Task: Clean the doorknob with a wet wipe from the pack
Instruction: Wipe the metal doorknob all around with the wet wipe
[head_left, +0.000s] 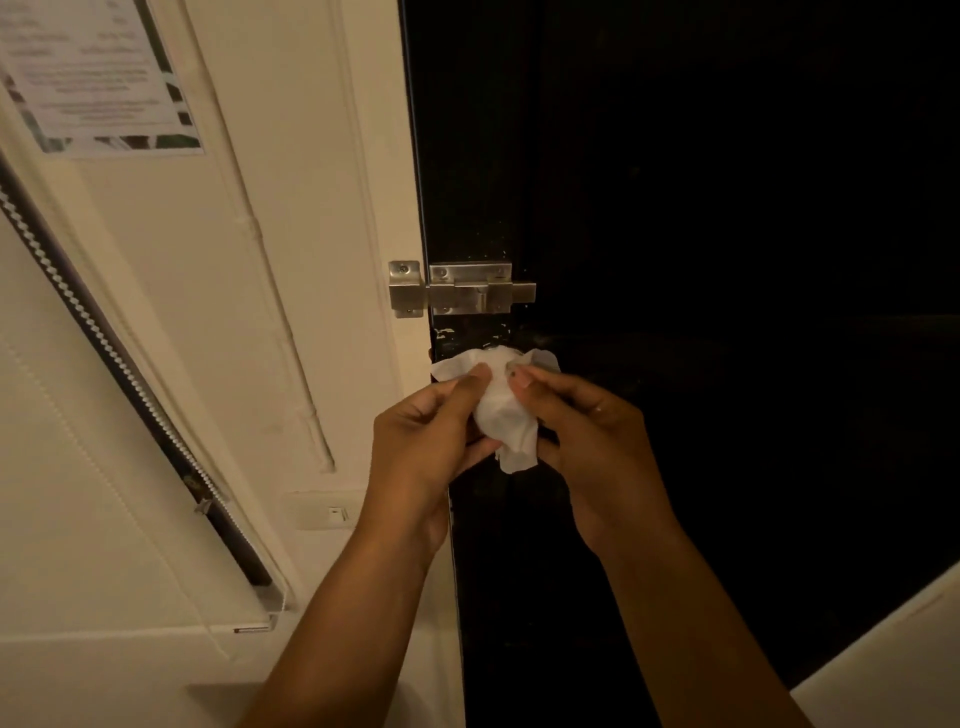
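Observation:
A white wet wipe (503, 410) is draped over the doorknob on the black door (701, 260), just below the metal bolt. The knob itself is almost wholly hidden under the wipe. My left hand (426, 441) grips the wipe from the left, thumb pressed on its top. From the right, my right hand (592, 441) pinches the same wipe with thumb and fingertips. The wipe's lower corner hangs loose between the two hands. No pack of wipes is in view.
A steel slide bolt (467, 288) spans the door edge and the cream frame (410, 208) above the hands. A light switch (327, 512) sits on the wall at lower left. A printed notice (98, 78) hangs top left beside a window blind (119, 374).

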